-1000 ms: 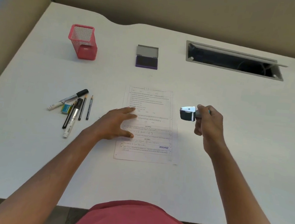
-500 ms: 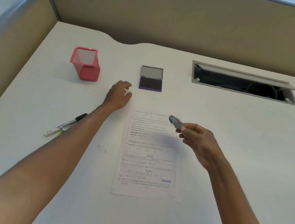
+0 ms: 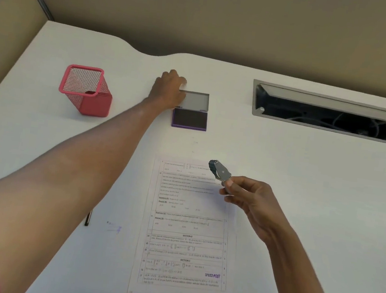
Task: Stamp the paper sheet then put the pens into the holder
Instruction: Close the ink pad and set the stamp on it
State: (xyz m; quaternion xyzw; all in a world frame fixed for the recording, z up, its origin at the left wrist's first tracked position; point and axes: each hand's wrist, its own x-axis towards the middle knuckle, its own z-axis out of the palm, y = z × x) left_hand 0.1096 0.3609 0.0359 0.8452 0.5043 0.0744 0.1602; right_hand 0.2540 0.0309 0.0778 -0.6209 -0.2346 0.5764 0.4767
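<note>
The printed paper sheet (image 3: 187, 231) lies flat on the white desk (image 3: 304, 184), with a purple "SPEED-POST" mark near its lower right. My right hand (image 3: 250, 202) holds a small metal stamp (image 3: 219, 171) by its handle above the sheet's top right corner. My left hand (image 3: 168, 89) reaches far forward and rests on the left edge of the grey lid of the open ink pad (image 3: 191, 110). The red mesh pen holder (image 3: 86, 89) stands to the left, with nothing visible inside. One dark pen tip (image 3: 88, 217) shows beside my left forearm; the other pens are hidden under it.
An open cable hatch (image 3: 329, 114) is set into the desk at the back right. A beige partition wall runs behind the desk and along its left side. A faint purple smudge (image 3: 114, 228) marks the desk left of the sheet.
My left hand left the sheet and moved forward to the ink pad lid. My right hand with the stamp shifted left, over the sheet's upper part. The view tilted forward.
</note>
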